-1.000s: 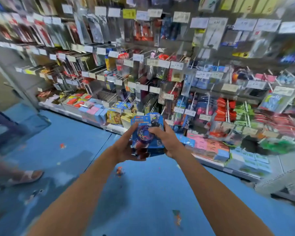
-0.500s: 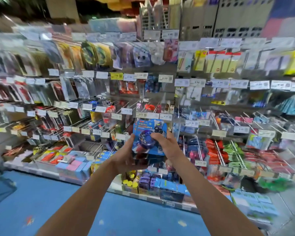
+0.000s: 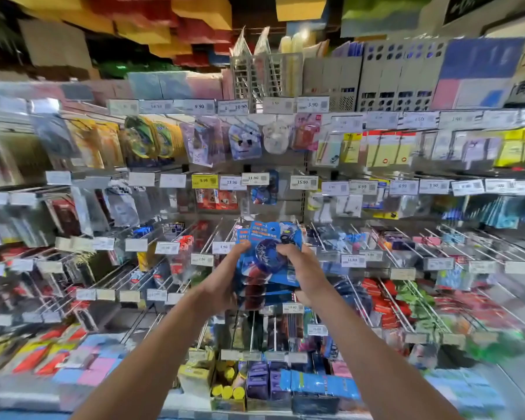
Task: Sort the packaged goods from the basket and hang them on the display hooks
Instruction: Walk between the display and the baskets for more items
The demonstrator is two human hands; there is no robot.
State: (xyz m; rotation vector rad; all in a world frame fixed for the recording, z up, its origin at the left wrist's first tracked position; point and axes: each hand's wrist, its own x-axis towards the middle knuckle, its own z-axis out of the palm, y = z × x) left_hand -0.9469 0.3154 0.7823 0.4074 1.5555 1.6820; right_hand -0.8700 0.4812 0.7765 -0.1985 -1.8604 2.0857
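Display rack [image 3: 288, 160] filled the whole view, several rows of hanging packaged goods, edges blurred. Along its top shelf stood grey perforated file holders [image 3: 385, 80], upright and side by side. Bottom shelf [image 3: 194, 401] carried boxed stock: blue flat packs [image 3: 319, 384] to the right of centre, small yellow-capped items [image 3: 228, 391] just left of them, pink and blue boxes [image 3: 97, 368] farther left.

Display hooks [image 3: 208, 247] in the middle rows jutted out towards me as long metal prongs; several showed bare wire along most of their length. Could not tell exactly which hook lined up with my load.

Both my forearms reached up from the lower edge and met at centre frame. Between them was the stack of blue packs [image 3: 269, 256], held upright and facing me in front of the third row, clear of the hooks as far as I could judge. The front pack bore a round dark blister in the middle. Pack count not readable.

Left grip [image 3: 222, 283] was wrapped round the stack's left edge, thumb pressed on the front card near the top corner. Right grip [image 3: 303, 274] clamped the right edge, fingers curled over the front beside the blister.

One similar blue pack [image 3: 265, 192] hung on the second row, above my hands, under a white price tag [image 3: 255, 178] reading 11.90. A yellow tag [image 3: 204, 180] to its left read 9.99.
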